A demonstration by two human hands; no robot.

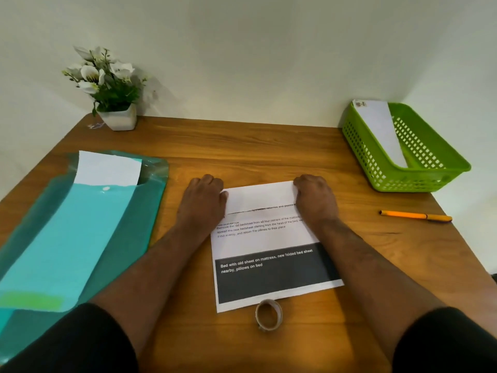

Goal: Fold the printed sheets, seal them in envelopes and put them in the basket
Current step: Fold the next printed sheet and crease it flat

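Note:
A printed sheet lies in front of me on the wooden table, with a dark band of white text near its lower edge. Its far end is folded back towards me, blank side up. My left hand presses the left end of that fold with curled fingers. My right hand presses the right end the same way. A green plastic basket stands at the far right with one white envelope leaning inside it.
A teal plastic folder holding white and teal paper lies on the left. A roll of tape stands just below the sheet. An orange pen lies on the right. A white pot of flowers sits at the far left.

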